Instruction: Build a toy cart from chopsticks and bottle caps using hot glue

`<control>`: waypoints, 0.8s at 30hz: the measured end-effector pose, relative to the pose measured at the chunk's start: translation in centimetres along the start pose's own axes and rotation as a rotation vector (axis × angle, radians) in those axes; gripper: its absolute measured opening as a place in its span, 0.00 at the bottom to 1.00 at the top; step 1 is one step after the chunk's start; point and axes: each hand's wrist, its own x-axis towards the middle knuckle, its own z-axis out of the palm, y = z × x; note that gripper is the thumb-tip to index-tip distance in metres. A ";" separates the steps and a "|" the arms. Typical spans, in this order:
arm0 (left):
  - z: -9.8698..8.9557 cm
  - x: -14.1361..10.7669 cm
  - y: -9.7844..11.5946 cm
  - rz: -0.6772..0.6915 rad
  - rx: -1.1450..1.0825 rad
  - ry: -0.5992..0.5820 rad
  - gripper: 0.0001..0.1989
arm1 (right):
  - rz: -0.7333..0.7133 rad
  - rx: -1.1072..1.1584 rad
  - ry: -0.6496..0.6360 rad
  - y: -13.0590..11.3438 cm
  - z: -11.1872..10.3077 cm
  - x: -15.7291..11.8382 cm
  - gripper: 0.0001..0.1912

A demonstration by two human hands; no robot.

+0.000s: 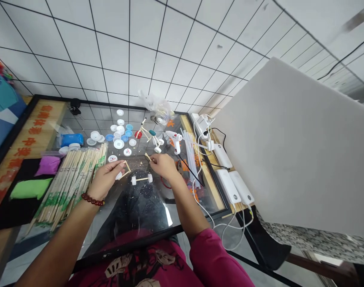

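Between the thumb and fingers of my left hand [105, 177] is a small angled frame of joined wooden sticks [127, 168]. My right hand [164, 165] pinches short wooden stick pieces [148, 157], held a little apart from the frame. On the glass in front of me lies a wooden stick axle with a white wheel at each end [142, 179]. A small stick-built model with white cap wheels [148, 135] stands just beyond my hands. Near my right hand rests a white hot glue gun [174, 140].
Blue and white bottle caps [119, 144] are scattered behind my left hand. Wrapped chopsticks [71, 179] and bags of purple [48, 165] and green clay [31, 188] lie left. Clear glue sticks [191, 159], cables and white power boxes [229, 186] sit right; a large pale panel [298, 147] rises beyond.
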 end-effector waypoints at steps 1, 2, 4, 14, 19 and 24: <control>0.0 -0.1 0.0 0.017 0.042 -0.005 0.19 | -0.011 -0.019 -0.006 -0.1 0.2 0.0 0.12; -0.1 -0.2 0.0 0.057 0.081 0.005 0.18 | -0.023 -0.030 -0.009 -0.3 0.3 0.1 0.12; -0.1 -0.5 0.4 0.171 0.068 0.063 0.14 | -0.051 -0.033 -0.006 -0.4 0.6 0.0 0.11; -0.9 -0.6 3.6 -0.115 -0.714 -0.006 0.12 | -0.081 -0.006 -0.070 -1.4 0.0 -0.4 0.13; -1.5 0.2 2.9 -0.089 -0.759 0.107 0.12 | -0.111 -0.015 -0.078 -1.8 0.0 0.0 0.13; -3.0 1.5 2.5 0.042 -0.777 0.218 0.09 | -0.164 0.004 -0.055 -2.3 0.2 0.6 0.12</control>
